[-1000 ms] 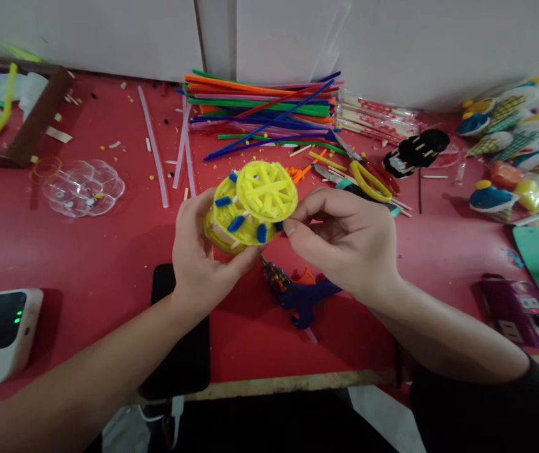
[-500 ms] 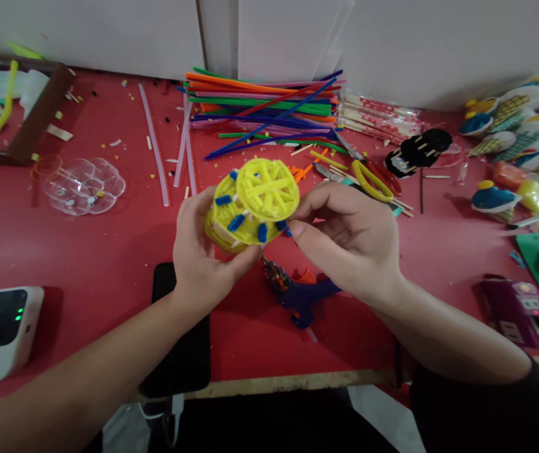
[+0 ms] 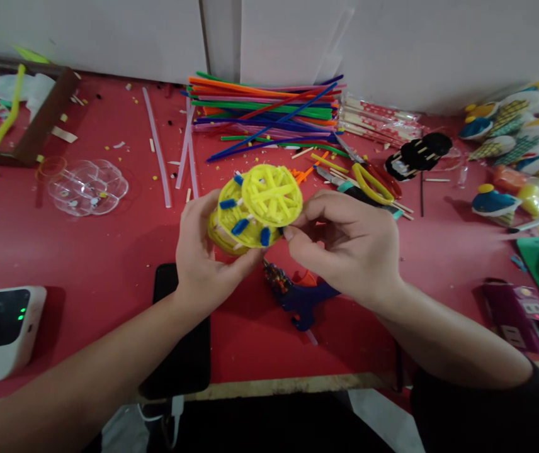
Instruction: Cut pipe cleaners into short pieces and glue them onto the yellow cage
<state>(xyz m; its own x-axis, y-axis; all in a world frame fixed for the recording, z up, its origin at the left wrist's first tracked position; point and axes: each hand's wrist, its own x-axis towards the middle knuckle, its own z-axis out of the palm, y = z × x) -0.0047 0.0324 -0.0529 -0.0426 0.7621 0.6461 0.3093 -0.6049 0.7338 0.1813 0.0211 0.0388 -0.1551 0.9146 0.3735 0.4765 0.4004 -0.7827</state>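
Observation:
A yellow pipe-cleaner model (image 3: 272, 195) with a round spoked top and short blue pieces around its tier is held above the table. My left hand (image 3: 203, 251) is wrapped round its left and lower side, thumb underneath. At the model's right edge, my right hand (image 3: 349, 245) pinches with thumb and forefinger; a small dark blue bit shows at the fingertips, mostly hidden. Beneath the hands lies a dark blue glue gun (image 3: 300, 299) with an orange trigger.
Pipe cleaners (image 3: 264, 110) lie at the back, with scissors (image 3: 373, 182) and a black model (image 3: 418, 156) to their right. A phone (image 3: 179, 352) is at the front edge, a white device (image 3: 5, 333) at left, a clear tray (image 3: 87, 189) behind it.
The whole view has shifted slightly. The blue piece at the right fingertips is now more covered by the fingers; both hands keep nearly the same pose.

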